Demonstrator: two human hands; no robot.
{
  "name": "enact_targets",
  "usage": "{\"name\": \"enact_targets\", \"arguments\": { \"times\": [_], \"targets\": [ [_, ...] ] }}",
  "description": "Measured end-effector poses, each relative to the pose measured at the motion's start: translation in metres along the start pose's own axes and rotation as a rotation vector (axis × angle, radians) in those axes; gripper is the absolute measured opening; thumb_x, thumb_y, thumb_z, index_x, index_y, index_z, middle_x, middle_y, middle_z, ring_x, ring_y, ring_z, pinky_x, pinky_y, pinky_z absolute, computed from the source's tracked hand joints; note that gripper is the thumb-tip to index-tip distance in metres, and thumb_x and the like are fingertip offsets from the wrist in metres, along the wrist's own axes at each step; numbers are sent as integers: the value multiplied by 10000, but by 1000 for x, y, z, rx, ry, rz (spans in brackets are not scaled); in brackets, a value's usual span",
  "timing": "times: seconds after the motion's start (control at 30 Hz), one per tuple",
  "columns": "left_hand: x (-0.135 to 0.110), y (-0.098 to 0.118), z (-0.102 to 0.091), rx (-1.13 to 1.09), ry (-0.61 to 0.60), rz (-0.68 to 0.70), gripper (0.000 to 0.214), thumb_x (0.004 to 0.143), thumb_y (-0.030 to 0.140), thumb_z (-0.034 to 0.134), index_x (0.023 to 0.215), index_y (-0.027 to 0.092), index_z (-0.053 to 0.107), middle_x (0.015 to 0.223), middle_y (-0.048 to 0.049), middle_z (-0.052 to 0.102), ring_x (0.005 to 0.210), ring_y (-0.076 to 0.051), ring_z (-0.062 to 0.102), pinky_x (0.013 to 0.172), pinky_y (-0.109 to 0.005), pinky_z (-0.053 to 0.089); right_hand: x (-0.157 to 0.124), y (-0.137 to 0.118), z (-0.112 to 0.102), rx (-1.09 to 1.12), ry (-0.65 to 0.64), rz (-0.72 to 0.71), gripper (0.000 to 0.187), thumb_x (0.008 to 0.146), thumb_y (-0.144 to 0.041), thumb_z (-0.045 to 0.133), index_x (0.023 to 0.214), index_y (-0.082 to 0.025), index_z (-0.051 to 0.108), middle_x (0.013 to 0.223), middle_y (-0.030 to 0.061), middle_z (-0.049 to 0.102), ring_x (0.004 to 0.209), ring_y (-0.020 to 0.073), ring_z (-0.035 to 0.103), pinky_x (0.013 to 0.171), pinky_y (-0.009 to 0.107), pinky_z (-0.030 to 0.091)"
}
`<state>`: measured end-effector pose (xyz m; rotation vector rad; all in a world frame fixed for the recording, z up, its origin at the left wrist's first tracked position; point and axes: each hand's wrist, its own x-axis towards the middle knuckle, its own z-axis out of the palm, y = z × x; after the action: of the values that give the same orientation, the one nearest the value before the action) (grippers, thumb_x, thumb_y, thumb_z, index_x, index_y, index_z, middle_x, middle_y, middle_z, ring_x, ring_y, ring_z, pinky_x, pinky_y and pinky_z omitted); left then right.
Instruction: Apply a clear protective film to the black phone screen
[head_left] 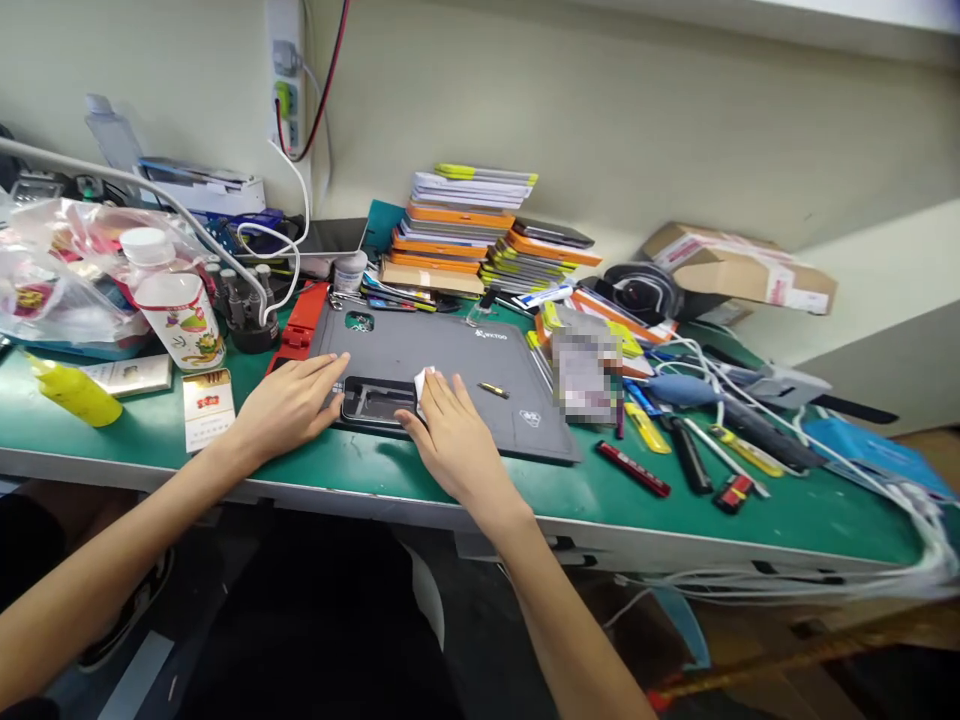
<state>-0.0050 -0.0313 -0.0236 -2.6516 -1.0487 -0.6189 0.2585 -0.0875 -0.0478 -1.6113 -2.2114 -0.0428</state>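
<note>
Phone on grey mat, green table (cluttered), pale wall behind

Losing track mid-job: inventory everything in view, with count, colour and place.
Bench: 1, green, foreground
Mat: 1, grey, bench centre
Phone-like device: 1, black, mat's near edge
Wipe: 1, white, device's right end
Stacked flat items: many, multicoloured, behind mat
Cup: 1, patterned white, left
Cardboard box: 1, brown, back right
Blower: 1, blue, right
Power strip: 1, white, upper left
Other clutter: uncounted, mixed, both sides
Left hand: 1, bare, device's left end
Right hand: 1, bare, at wipe
</note>
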Motion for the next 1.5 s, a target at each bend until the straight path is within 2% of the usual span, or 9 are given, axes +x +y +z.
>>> {"name": "enact_targets", "arguments": {
  "times": [0.07, 0.27, 0.53, 0.67, 0.8, 1.0, 1.23, 1.33, 1.5],
  "targets": [
    [1, 1, -1, 6, -21, 16, 554, 1094, 369, 403, 1524, 38, 516, 1499, -212, 616, 1351, -308, 635, 1109, -451, 522, -4, -1, -1, -2, 9, 20, 952, 1055, -705, 122, 1577, 33, 421, 1633, 279, 437, 1572, 337, 374, 1320, 576, 239],
    [3, 3, -4, 52, -149, 61, 557, 1109, 404, 385, 1555, 89, 495, 1488, -170, 639, 1314, -294, 657, 1078, -418, 500, -52, -9, -6, 12, 96, -3, 853, 1082, -650, 272, 1629, 1, 339, 1666, 240, 401, 1598, 320, 322, 1326, 547, 251],
    [4, 0, -6, 66, -150, 99, 628, 1091, 543, 449, 1570, 138, 488, 1491, -169, 636, 1338, -313, 642, 1062, -429, 488, -2, 7, -3, 81, 0, 43, 949, 1058, -702, 95, 1594, 19, 398, 1656, 261, 409, 1591, 311, 341, 1328, 565, 226],
    [3, 1, -4, 62, -150, 87, 657, 1081, 566, 463, 1555, 112, 504, 1468, -194, 648, 1323, -327, 653, 1066, -442, 491, -27, -6, -4, 53, 54, 54, 895, 1078, -666, 193, 1593, 39, 388, 1663, 267, 392, 1594, 332, 330, 1329, 559, 230],
    [3, 1, -3, 42, -158, 74, 724, 1049, 609, 510, 1564, 100, 492, 1462, -216, 645, 1319, -346, 654, 1073, -462, 491, -53, -14, -8, 36, 95, 18, 849, 1081, -649, 271, 1651, -21, 301, 1667, 250, 392, 1585, 351, 345, 1310, 599, 267],
    [5, -1, -6, 54, -191, 62, 797, 1050, 618, 499, 1633, 93, 363, 1532, -206, 589, 1335, -344, 636, 1083, -455, 480, -23, -42, -4, -9, 47, 9, 986, 1043, -711, 314, 1528, 140, 425, 1630, 345, 385, 1572, 410, 348, 1336, 555, 213],
    [5, -7, -7, 34, -188, 93, 770, 1048, 494, 518, 1673, 115, 275, 1513, -187, 612, 1286, -339, 663, 1011, -461, 516, 4, -89, 9, 36, 51, -142, 863, 1084, -621, 332, 1530, 109, 450, 1628, 287, 428, 1578, 353, 355, 1347, 481, 222],
    [6, -6, -7, 62, -188, 93, 753, 1054, 524, 505, 1659, 117, 316, 1490, -187, 631, 1284, -327, 667, 1023, -440, 514, -1, -79, 4, 36, 35, -165, 796, 1102, -562, 336, 1532, 97, 455, 1627, 276, 432, 1571, 340, 374, 1347, 462, 228],
    [6, -1, -5, 80, -172, 93, 782, 1068, 630, 440, 1618, 77, 384, 1525, -189, 601, 1301, -334, 657, 1053, -444, 502, -32, -31, -10, -4, 45, -43, 786, 1120, -542, 205, 1539, 72, 458, 1616, 272, 451, 1562, 336, 391, 1326, 539, 272]
  ]
}}
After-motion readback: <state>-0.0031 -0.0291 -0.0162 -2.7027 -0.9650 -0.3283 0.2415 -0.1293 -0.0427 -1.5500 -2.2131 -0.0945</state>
